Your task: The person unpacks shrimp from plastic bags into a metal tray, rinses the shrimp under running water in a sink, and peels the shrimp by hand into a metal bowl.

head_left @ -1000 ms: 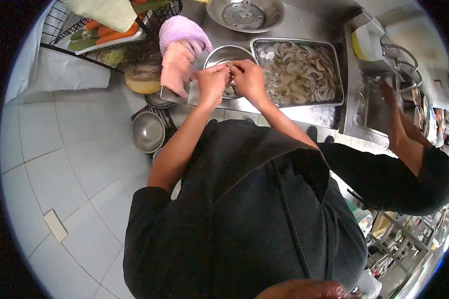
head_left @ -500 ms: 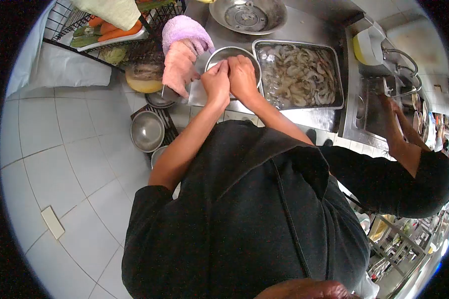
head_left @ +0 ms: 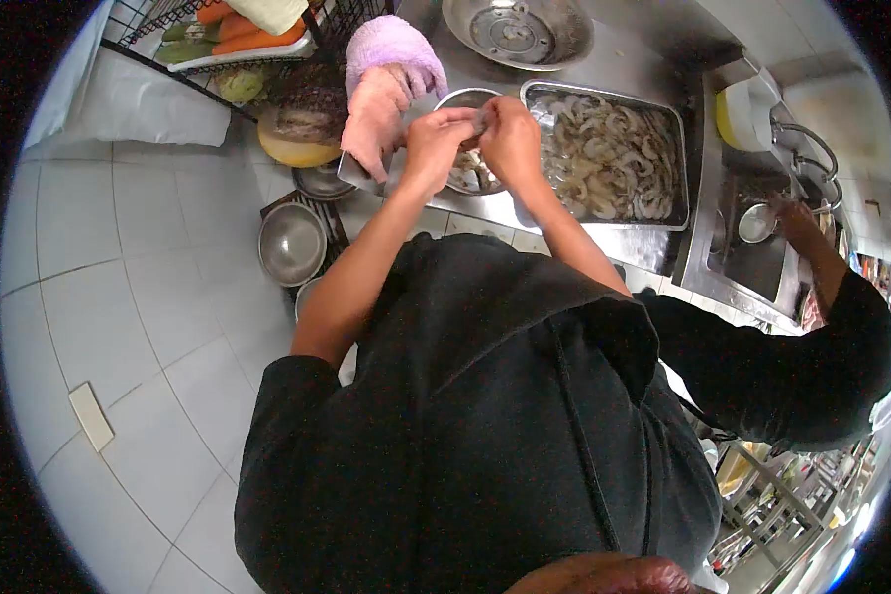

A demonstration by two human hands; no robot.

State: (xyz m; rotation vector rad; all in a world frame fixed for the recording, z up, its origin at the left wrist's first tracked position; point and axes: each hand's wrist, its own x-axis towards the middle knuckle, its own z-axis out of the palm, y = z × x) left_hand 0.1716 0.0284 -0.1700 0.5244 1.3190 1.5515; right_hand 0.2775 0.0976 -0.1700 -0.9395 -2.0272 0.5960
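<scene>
Over a steel bowl (head_left: 455,100), my left hand (head_left: 435,150) and my right hand (head_left: 511,147) meet at the fingertips. Between them is a small greyish shrimp (head_left: 481,122), partly hidden by the fingers; both hands are closed on it. Pale and dark pieces lie in the bowl below. Just to the right, a rectangular steel tray (head_left: 685,188) holds many raw shrimp (head_left: 619,153) in liquid. Left of my left hand lie a pink cloth (head_left: 374,119) and a purple cloth (head_left: 396,49).
A large steel basin (head_left: 576,45) stands behind the tray. On the left are a wire rack (head_left: 148,47) with carrots (head_left: 257,38) and some steel bowls (head_left: 293,245) lower down. A co-worker's hand (head_left: 797,213) is by a round metal vessel (head_left: 757,224) at the sink (head_left: 698,262) on the right.
My hands have lifted from the bowl, and a shrimp now shows between my fingers. The co-worker's hand has shifted at the sink, where a round metal vessel has come into view.
</scene>
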